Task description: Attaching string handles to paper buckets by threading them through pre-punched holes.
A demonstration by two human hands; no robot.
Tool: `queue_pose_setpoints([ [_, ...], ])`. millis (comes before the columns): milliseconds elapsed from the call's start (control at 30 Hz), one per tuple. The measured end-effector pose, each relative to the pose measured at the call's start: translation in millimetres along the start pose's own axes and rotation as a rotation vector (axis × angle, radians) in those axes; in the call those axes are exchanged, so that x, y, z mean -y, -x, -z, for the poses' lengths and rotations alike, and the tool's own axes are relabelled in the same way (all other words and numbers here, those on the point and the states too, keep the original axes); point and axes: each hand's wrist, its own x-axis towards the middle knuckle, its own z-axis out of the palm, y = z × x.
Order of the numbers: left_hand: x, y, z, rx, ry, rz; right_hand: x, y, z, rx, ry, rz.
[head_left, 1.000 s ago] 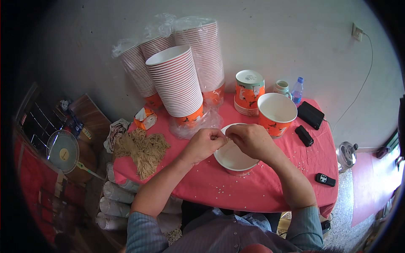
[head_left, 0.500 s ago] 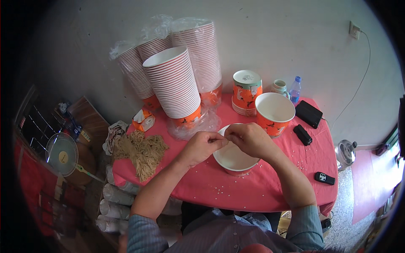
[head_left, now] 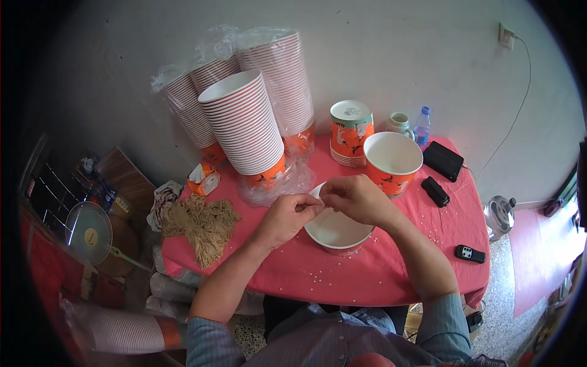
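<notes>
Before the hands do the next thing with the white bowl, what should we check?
1. Both hands on the work: the left hand and right hand meet at the rim of the white paper bowl. Ok.
2. Bowl upright on the red tablecloth: ok.
3. What the fingertips pinch: too small to see. Cannot tell.
4. Heap of tan string within reach of the left hand: ok.
5. Room around the bowl: the open orange paper bucket stands close behind it. Not ok.
6. Tablecloth clean: small white bits lie scattered on it. Not ok.
</notes>
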Motion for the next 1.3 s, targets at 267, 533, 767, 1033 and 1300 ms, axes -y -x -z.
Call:
queue_pose_setpoints([
  [267, 1, 0, -2, -0.025, 0.006, 0.002, -8, -1, 16, 0.150, -0.155, -0.124],
  [533, 5, -1, 0, -0.031, -0.011, 0.003, -2, -2, 14, 0.184, -0.094, -0.085],
  [767, 0, -2, 3, 0.052, -0.071, -0.018, -5, -2, 11, 0.168, -0.134, -0.022],
  [1033, 3, -2, 1, 0.032, -0.027, -0.002, 5, -4, 15, 0.212, -0.184, -0.171],
  [1300, -1, -3, 0, 0.002, 0.034, 0.050, -2, 0, 21, 0.249, -0.268, -0.106],
])
